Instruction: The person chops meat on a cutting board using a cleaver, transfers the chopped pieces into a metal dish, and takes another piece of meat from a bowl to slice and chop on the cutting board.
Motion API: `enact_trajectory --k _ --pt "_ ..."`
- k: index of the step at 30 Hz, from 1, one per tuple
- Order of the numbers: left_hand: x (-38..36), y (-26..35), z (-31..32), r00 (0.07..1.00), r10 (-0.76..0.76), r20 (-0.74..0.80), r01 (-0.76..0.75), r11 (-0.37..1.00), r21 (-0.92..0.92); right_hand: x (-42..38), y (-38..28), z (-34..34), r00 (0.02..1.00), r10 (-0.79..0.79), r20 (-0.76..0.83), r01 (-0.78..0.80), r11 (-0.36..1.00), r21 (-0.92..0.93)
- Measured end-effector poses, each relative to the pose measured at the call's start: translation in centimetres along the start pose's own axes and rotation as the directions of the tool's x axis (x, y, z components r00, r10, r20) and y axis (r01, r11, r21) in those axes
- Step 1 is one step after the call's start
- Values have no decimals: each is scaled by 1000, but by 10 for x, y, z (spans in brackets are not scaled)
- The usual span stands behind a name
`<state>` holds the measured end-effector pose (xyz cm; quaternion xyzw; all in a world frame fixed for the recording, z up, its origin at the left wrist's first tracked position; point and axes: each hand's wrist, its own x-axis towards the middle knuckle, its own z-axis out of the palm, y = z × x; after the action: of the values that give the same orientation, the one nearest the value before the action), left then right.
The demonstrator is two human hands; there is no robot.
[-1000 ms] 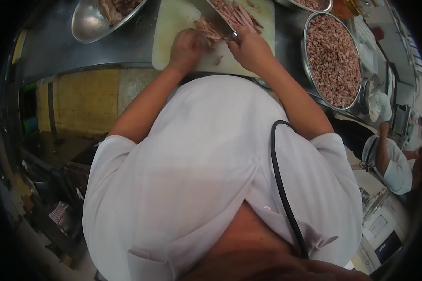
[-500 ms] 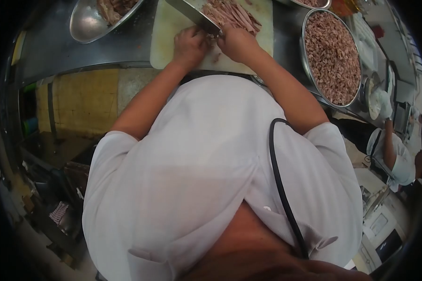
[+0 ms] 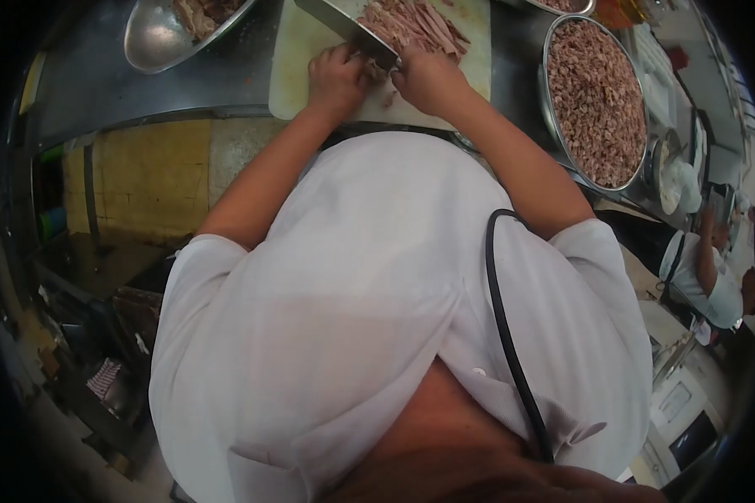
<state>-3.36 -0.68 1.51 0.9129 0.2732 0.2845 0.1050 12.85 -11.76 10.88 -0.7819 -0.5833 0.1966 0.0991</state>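
My right hand (image 3: 430,81) is wrapped round the handle of a wide-bladed knife (image 3: 344,28), whose blade points to the upper left over the cutting board (image 3: 298,84). Beside the blade my left hand (image 3: 338,81) has its fingers bent at small pieces of meat, partly hidden under them. Beyond the knife lies a pile of sliced meat strips (image 3: 415,27) on the pale board. A few small scraps lie between my two hands.
A large metal bowl of chopped meat (image 3: 597,105) stands at right. At upper left a metal bowl (image 3: 155,38) holds bigger meat pieces, on the steel table (image 3: 84,92). Another person (image 3: 700,272) in white works at far right, near a container (image 3: 669,180).
The knife blade and my hands have shifted only slightly. At far right the other person's arm has moved away from the container.
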Motion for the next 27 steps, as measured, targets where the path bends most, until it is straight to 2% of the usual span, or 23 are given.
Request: enact_trajectory --k 3,4,6,7,9,10,12,14,16,19,21,24,27 --pt "0 -3 0 999 14 -45 -16 999 -44 3 3 -10 999 -12 -44 12 1000 10" --pt "-2 -10 -1 999 9 -44 -11 999 -43 -3 -1 -20 998 23 -60 -18 998 68" --pt "-3 -24 -1 1000 12 -28 -17 983 -184 -18 -16 -42 996 60 -72 -51 991 126" --pt "-5 -24 -5 1000 10 -27 -15 983 -185 -27 -26 -56 996 74 -57 -68 992 105" --pt "-8 -22 -12 992 -109 -64 97 981 -168 -30 -27 -54 995 89 -41 -85 993 84" --pt "-7 -21 -12 992 -110 -64 98 981 -168 -27 -19 -35 997 81 10 -82 995 59" --pt "-5 -15 -10 997 7 -76 -18 991 -136 -22 -8 -10 995 83 63 -85 996 37" --pt "0 -1 -11 997 52 -65 -57 995 -81 -10 -2 -1 1000 20 14 -21 999 32" --pt "-3 5 -11 994 100 -39 -102 994 -36 -6 3 0 1000 30 3 -30 998 59" --pt "-4 -1 -2 998 59 -7 -59 998 34 -8 1 -15 999 49 -24 -46 993 109" --pt "-4 -4 0 997 1 -80 -14 988 -157 -20 -10 -40 997 75 -35 -69 987 142" --pt "-10 -11 -10 987 -61 -146 46 993 -107 -40 -23 -67 994 107 0 -107 990 90" --pt "-13 -16 -12 990 -124 -62 116 986 -123 -36 -12 -52 999 43 1 -43 990 137"
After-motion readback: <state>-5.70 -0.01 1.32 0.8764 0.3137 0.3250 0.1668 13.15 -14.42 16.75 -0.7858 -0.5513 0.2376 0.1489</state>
